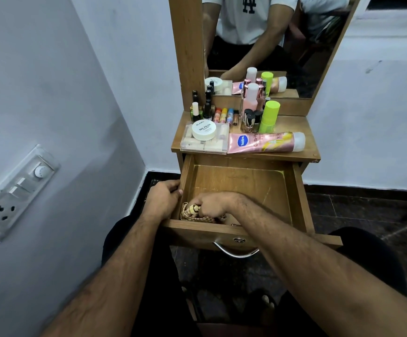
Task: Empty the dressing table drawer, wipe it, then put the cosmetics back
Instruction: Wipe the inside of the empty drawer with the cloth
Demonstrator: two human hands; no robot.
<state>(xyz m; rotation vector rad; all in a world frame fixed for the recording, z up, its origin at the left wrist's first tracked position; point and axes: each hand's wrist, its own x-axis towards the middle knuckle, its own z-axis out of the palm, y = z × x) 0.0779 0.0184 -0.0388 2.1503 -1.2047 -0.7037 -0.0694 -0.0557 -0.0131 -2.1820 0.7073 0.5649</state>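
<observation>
Drawer: your drawer [243,181] is pulled out in front of you, its wooden floor bare beyond your right hand.
Left hand: your left hand [163,200] grips the drawer's left side wall near the front corner, fingers curled over the edge.
Right hand: your right hand [212,205] is clenched around a bunched checked cloth [192,212], pressing it down into the drawer's near-left corner — just right of your left hand.
Cloth: beige and brown checks, crumpled, partly hidden under your fingers.
Handle: a curved metal handle [236,251] hangs on the drawer front, below your right wrist, with a small lock [239,240] just above it.
Cosmetics: all sit on the tabletop [302,147], beyond both hands.
Clear box: a clear plastic box [204,142] lies straight ahead of your left hand, with a round white jar [204,130] marked "NAIL POLISH" on top.
Tube: a pink Vaseline tube [265,141] lies on its side just right of the box, white cap pointing right.
Bottles: dark nail polish bottles [203,105] and a row of small coloured sticks [225,115] stand behind the box; a pink bottle [249,99] and a lime green bottle [269,116] stand behind the tube.
Mirror: the mirror [270,45] behind them reflects your arms and the bottles.
Wall: a switch panel [15,190] with 1 socket sits well left of your left arm.
</observation>
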